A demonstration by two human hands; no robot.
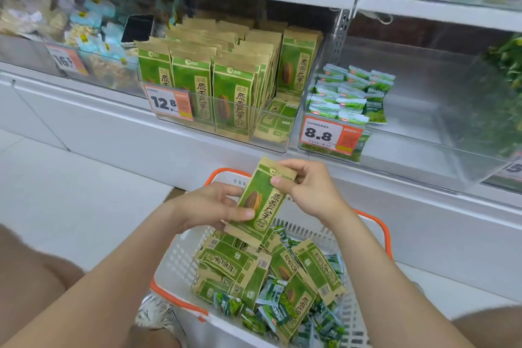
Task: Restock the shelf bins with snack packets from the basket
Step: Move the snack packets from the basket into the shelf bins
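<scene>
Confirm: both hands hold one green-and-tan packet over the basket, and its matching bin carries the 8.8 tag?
Wrong tag. Head view: left hand and right hand hold the packet over the basket, but its matching bin carries the 12.8 tag.

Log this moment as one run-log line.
left hand: holds seed packet low | right hand: pinches its top | place: above basket | matching bin: not yet reached
</scene>
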